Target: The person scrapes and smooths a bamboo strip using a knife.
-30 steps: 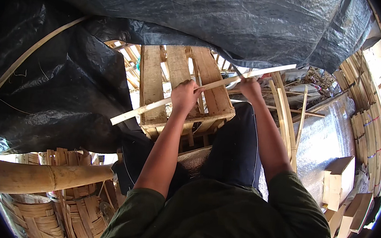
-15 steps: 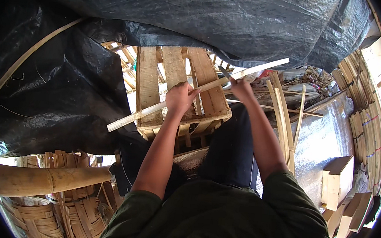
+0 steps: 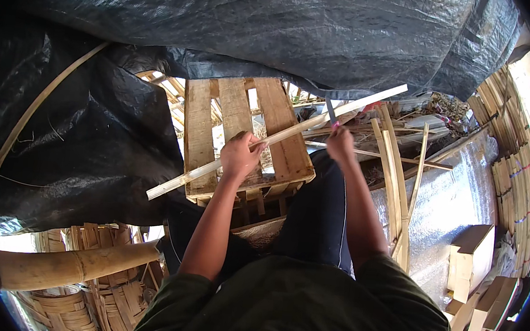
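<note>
left hand (image 3: 239, 156) grips bamboo strip (image 3: 280, 138), right hand (image 3: 341, 144) holds knife (image 3: 331, 111).

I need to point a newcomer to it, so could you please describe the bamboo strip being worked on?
Find the wooden pallet below the black tarp. Lying slantwise across it is a long pale bamboo strip, gripped by the left hand, with the right hand holding a blade against it. Unlike the loose strips on the right, it is raised and held.
</note>
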